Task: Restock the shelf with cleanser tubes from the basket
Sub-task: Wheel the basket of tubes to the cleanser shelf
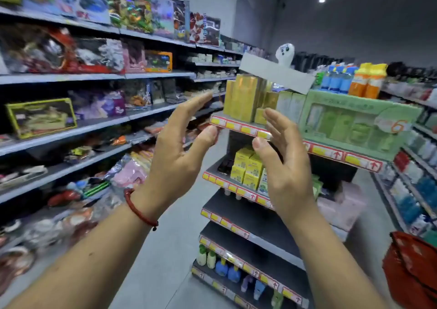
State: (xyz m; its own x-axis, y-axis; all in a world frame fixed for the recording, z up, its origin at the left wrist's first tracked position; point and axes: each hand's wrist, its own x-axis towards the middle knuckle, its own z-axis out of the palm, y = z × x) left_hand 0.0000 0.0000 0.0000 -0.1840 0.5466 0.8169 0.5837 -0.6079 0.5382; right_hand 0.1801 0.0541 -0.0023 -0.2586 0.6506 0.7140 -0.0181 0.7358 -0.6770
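Observation:
Both my hands are raised in front of the end shelf unit and hold nothing. My left hand, with a red cord round the wrist, has straight fingers pointing up and right. My right hand faces it, palm inward, fingers loosely spread. On the top shelf stand gold boxes and a green gift box. Yellow boxes sit one shelf lower. At the right edge is a red basket; I see no cleanser tubes in it from here.
A long wall of shelves with toys and packets runs along the left. The grey floor aisle lies between it and the end unit. Bottles stand on the lowest shelves. More shelves with bottles run along the right.

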